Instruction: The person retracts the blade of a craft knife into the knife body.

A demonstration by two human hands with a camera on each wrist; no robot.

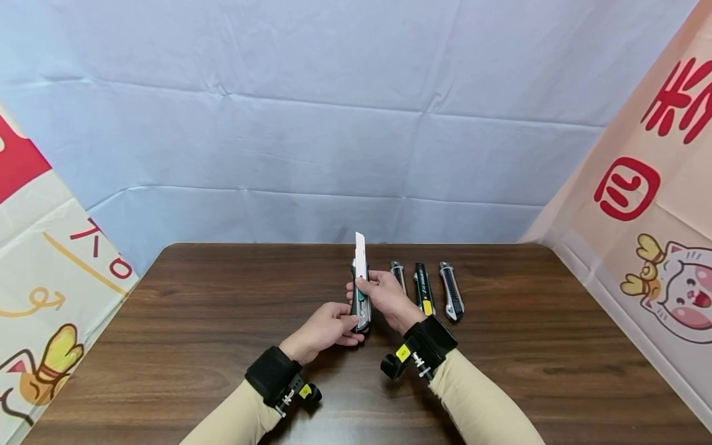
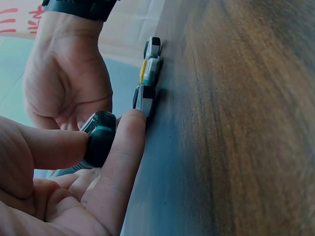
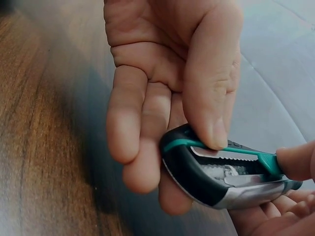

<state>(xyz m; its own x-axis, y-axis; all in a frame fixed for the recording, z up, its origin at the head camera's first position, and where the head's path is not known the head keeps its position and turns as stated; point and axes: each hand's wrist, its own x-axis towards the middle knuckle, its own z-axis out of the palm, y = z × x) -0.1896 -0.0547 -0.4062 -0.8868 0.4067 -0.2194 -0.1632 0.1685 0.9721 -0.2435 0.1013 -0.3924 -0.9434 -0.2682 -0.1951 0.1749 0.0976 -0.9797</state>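
In the head view both hands hold a utility knife (image 1: 362, 309) with a long silver blade (image 1: 360, 250) standing out of its top, pointing away from me. My left hand (image 1: 330, 327) grips the lower end, thumb on one side and fingers beneath. Farther up, my right hand (image 1: 386, 300) holds the body, its thumb on the teal slider (image 3: 268, 162). The right wrist view shows the knife's black rounded butt with a teal stripe, the left thumb (image 3: 216, 130) pressing its edge. In the left wrist view that butt end sits between left thumb and fingers.
Several more utility knives lie on the brown wooden table (image 1: 222, 296) right of the hands: a silver and black one (image 1: 398, 275) partly behind the right hand, a black and teal one (image 1: 423, 287) with a yellow patch, and a grey one (image 1: 452, 293). A pale blue cloth (image 1: 334, 148) hangs behind.
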